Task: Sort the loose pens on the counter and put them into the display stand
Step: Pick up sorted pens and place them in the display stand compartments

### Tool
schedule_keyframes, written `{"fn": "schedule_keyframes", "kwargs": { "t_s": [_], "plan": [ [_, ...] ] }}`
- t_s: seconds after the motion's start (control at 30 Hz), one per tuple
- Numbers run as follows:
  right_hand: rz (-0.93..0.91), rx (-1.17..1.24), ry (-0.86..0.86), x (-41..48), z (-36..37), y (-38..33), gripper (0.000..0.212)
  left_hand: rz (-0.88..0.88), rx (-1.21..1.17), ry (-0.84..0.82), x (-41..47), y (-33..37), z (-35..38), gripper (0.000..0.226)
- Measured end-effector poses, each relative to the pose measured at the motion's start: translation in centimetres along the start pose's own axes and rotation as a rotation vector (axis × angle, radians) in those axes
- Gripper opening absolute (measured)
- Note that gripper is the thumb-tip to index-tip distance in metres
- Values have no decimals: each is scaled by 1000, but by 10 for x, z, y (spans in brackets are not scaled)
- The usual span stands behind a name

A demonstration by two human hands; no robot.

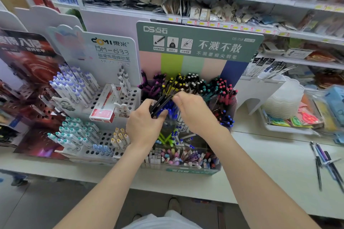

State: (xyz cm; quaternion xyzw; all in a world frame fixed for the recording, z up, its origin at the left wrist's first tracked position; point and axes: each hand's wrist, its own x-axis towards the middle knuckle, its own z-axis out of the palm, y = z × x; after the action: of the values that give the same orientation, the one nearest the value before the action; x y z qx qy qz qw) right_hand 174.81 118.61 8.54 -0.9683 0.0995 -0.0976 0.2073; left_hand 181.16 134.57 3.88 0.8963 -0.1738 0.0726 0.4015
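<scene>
Several dark pens [160, 103] sit gripped in my left hand [144, 126] above the display stand [199, 42]; my right hand [195, 112] pinches their tips. Risk: crowded compartments may deflect them, causing misfiling.

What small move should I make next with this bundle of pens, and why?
Probably draw one pen out with the right hand and slot it into the display stand: the left hand grips the bundle of dark pens over the stand, and the right fingers meet its upper end.
</scene>
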Motion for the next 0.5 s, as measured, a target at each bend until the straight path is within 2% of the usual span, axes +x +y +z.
{"fn": "schedule_keyframes", "kwargs": {
  "t_s": [0.07, 0.17, 0.27, 0.37, 0.5],
  "plan": [
    [-49, -39, 10, 0, 3, -6, 24, -5, -73, -23, -2, -1, -3, 37],
    [79, 14, 168, 8, 10, -7, 27, -26, -149, -88, -2, -4, -8, 40],
    [128, 45, 143, 5, 14, -7, 18, -71, -267, -142, 0, -3, -14, 32],
    [194, 34, 234, 4, 16, -5, 20, -122, -387, -196, 3, 1, -19, 20],
    [-11, -144, 54, 6, 20, -10, 23, -162, -419, -223, 7, 1, -23, 5]
  ]
}}
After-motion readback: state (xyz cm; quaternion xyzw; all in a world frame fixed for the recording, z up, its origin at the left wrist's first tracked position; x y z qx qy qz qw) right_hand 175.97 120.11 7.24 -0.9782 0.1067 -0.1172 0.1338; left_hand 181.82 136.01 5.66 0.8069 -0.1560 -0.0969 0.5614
